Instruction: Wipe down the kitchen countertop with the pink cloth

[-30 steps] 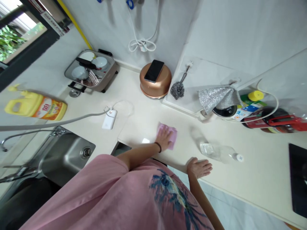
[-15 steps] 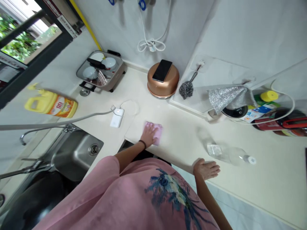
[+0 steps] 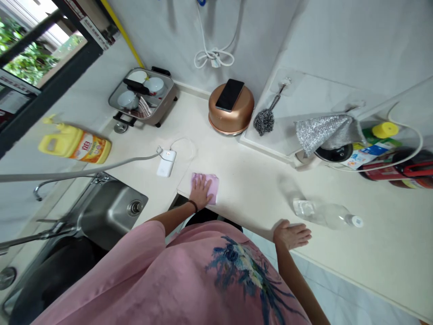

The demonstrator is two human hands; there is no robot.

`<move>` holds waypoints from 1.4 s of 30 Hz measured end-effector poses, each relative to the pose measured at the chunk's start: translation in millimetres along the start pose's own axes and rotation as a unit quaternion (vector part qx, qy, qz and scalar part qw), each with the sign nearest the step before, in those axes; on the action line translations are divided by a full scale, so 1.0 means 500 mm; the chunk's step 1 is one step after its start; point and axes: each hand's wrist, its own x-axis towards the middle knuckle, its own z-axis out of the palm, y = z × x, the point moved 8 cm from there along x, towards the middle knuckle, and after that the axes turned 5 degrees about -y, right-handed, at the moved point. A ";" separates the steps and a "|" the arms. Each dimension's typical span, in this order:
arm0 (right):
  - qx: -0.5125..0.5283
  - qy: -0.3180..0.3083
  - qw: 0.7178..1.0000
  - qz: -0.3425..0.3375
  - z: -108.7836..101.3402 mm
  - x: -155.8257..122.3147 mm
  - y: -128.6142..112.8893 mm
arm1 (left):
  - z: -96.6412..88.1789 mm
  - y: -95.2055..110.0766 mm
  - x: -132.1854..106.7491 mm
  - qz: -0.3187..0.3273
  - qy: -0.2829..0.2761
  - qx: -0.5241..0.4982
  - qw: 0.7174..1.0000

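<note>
My left hand (image 3: pixel 200 191), a dark band at its wrist, lies flat on a pink cloth (image 3: pixel 213 186) with the fingers spread. The cloth rests on the pale countertop (image 3: pixel 243 194) near its front edge, partly covered by the palm. Farther right, my right hand (image 3: pixel 291 234) is open and laid flat at the counter's edge, holding nothing. Beyond its fingertips a clear plastic bottle (image 3: pixel 326 213) with a white cap lies on its side, apart from the hand.
A white power bank (image 3: pixel 166 163) with a cable lies left of the cloth, near the steel sink (image 3: pixel 113 212). Behind stand an electric pan (image 3: pixel 157 115) holding bowls and a copper-coloured pot (image 3: pixel 246 101) with a phone (image 3: pixel 230 95) on it. A yellow detergent bottle (image 3: pixel 64 143) stands far left.
My left hand and the pink cloth under it have slid left along the counter. The right hand stays at the edge. The view has shifted slightly.
</note>
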 end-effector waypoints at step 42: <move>-0.012 -0.067 0.997 0.038 0.004 -0.004 0.003 | -0.030 0.656 0.375 0.189 0.029 -0.026 0.981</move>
